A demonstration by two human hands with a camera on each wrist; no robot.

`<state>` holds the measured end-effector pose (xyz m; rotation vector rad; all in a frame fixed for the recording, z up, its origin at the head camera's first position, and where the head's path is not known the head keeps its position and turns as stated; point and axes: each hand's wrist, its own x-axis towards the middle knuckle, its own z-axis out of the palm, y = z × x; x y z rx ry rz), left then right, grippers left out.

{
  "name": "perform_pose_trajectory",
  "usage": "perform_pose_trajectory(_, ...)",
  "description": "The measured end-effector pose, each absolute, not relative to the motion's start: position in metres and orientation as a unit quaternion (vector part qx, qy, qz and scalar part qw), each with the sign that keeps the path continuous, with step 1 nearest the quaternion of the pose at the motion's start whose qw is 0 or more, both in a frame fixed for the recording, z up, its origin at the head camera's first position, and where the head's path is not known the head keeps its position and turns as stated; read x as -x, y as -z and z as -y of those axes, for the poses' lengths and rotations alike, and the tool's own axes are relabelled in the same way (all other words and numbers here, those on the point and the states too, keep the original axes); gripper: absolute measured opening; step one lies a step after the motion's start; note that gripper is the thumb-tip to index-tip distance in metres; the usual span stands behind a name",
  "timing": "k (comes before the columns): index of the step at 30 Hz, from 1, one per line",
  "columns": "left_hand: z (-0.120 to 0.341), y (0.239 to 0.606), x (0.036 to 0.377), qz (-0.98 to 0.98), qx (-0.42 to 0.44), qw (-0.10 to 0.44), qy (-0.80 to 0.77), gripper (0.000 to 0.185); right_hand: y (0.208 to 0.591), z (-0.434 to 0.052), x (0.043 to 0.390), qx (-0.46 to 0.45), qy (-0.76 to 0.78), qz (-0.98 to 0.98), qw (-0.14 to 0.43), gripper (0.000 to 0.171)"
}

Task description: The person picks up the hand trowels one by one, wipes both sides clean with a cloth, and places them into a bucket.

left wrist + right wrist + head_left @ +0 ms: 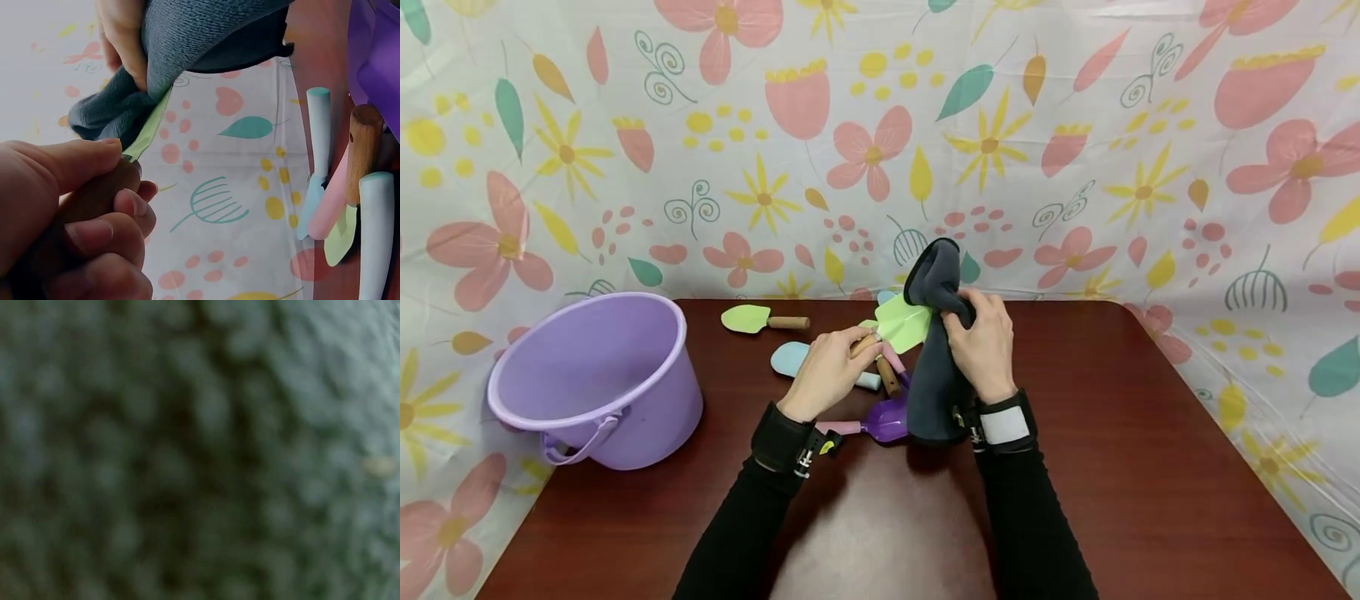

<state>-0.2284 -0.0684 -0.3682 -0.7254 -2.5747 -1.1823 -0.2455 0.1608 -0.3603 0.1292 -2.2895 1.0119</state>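
My left hand (823, 375) grips the wooden handle (94, 194) of a small garden shovel with a light-green blade (901, 323). My right hand (983, 343) holds a dark grey cloth (936, 379) bunched around the far edge of that blade. One end of the cloth stands up above the fingers, and the rest hangs towards the table. In the left wrist view the cloth (187, 37) covers part of the blade. Only blurred grey fabric (200, 450) fills the right wrist view. Beneath the hands lies a purple scoop (889, 421) with a pink handle, partly behind the cloth.
A purple bucket (662, 408) stands at the table's left. Near the back edge lies a light-green trowel (747, 319) with a wooden handle. A light-blue trowel (790, 358) and several other tool handles lie under the hands. Flowered fabric (1037, 167) hangs behind the brown table (1150, 458).
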Motion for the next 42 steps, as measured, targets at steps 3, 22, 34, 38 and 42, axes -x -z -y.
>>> perform_pose_trajectory(3, 0.069, 0.366, 0.228, 0.876, 0.236, 0.088, 0.411, 0.037, 0.358, -0.169, 0.246, -0.037, -0.390, 0.865, 0.313, 0.036)
perform_pose_trajectory(22, 0.078, 0.365, 0.233, 0.867, 0.222, 0.082, 0.439, 0.022, 0.335, -0.176, 0.223, -0.053, -0.412, 0.850, 0.325, 0.031)
perform_pose_trajectory(34, 0.077, 0.364, 0.233, 0.866, 0.201, 0.101, 0.446, 0.029, 0.333, -0.144, 0.213, -0.114, -0.378, 0.870, 0.296, 0.026)
perform_pose_trajectory(38, 0.075, 0.365, 0.231, 0.862, 0.201, 0.102, 0.454, 0.022, 0.338, -0.132, 0.213, -0.130, -0.366, 0.880, 0.272, 0.026)
perform_pose_trajectory(42, 0.072, 0.365, 0.230, 0.861, 0.204, 0.110, 0.453, 0.017, 0.342, -0.123, 0.214, -0.137, -0.357, 0.888, 0.257, 0.027)
